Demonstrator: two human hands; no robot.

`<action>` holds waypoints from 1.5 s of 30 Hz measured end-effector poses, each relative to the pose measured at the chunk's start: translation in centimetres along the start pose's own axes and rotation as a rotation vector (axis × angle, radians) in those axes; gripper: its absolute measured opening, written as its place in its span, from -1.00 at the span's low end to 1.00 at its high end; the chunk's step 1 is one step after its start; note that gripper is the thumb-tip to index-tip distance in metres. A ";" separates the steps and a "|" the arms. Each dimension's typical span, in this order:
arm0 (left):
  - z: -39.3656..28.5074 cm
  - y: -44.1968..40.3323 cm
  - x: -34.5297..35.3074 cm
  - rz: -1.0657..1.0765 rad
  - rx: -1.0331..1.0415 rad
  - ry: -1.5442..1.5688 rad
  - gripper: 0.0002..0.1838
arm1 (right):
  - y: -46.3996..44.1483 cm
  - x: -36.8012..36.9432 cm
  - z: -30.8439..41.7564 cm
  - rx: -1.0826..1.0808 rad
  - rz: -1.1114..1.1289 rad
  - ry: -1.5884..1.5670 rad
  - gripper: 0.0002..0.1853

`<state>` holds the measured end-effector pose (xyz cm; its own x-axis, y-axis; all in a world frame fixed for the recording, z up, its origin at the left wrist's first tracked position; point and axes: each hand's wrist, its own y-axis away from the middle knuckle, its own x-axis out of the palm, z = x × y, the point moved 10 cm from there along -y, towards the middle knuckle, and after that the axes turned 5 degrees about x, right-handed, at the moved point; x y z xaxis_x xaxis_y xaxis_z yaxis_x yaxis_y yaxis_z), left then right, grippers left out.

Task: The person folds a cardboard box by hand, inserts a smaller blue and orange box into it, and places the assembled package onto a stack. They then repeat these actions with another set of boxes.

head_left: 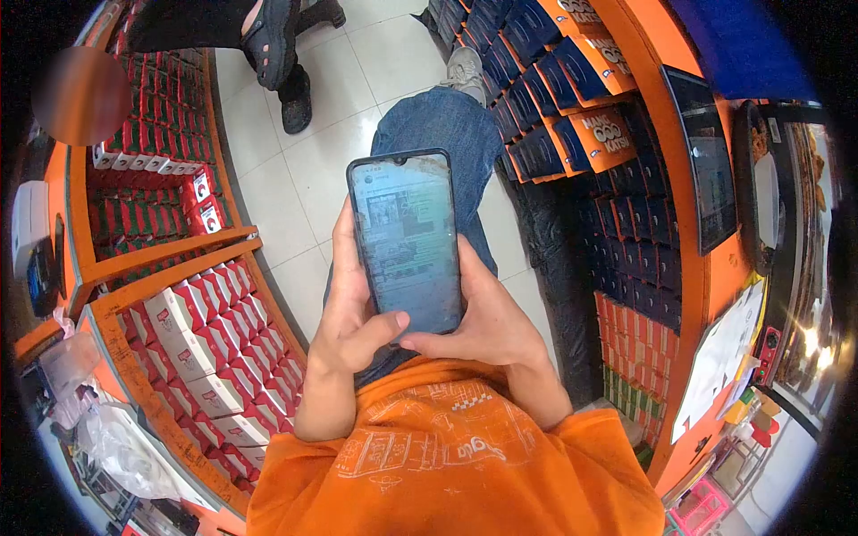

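Observation:
A smartphone (407, 246) in a dark case is held upright in front of my lap, its screen lit with what looks like text and small pictures too faint to read. My left hand (353, 313) grips its left edge, the thumb lying over the lower part of the screen. Around the right edge and bottom corner wraps my right hand (487, 313), its thumb near the bottom of the phone. Most of the fingers of both hands are hidden behind it. Below are my jeans (429, 125) and orange shirt (447, 447).
Stacked red and white boxes (214, 357) fill shelves on the left. Navy and orange boxes (599, 138) line the right shelves, beneath a tablet-like screen (702, 161). Another person's dark clog (271, 45) shows on the tiled floor (277, 188). A plastic bag (130, 451) lies at lower left.

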<state>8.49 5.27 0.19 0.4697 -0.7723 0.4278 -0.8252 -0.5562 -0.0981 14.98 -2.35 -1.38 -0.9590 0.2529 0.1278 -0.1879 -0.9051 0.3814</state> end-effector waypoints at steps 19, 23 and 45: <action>0.9 -5.9 -1.1 -0.223 -0.033 0.141 -0.35 | -0.3 -3.7 3.4 -0.037 -0.370 0.239 0.03; 0.3 -8.5 1.9 -0.046 0.005 0.133 -0.25 | 0.0 -6.3 5.5 -0.074 -0.618 0.587 0.09; 3.2 -11.6 2.8 0.115 0.064 -0.134 -0.59 | -3.7 -44.3 19.4 0.313 -0.978 1.089 0.18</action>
<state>20.44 8.54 -0.36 0.4143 -0.8637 0.2871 -0.8565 -0.4766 -0.1979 62.30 -3.63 9.28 -0.1944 0.1999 -0.9603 -0.9150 -0.3897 0.1041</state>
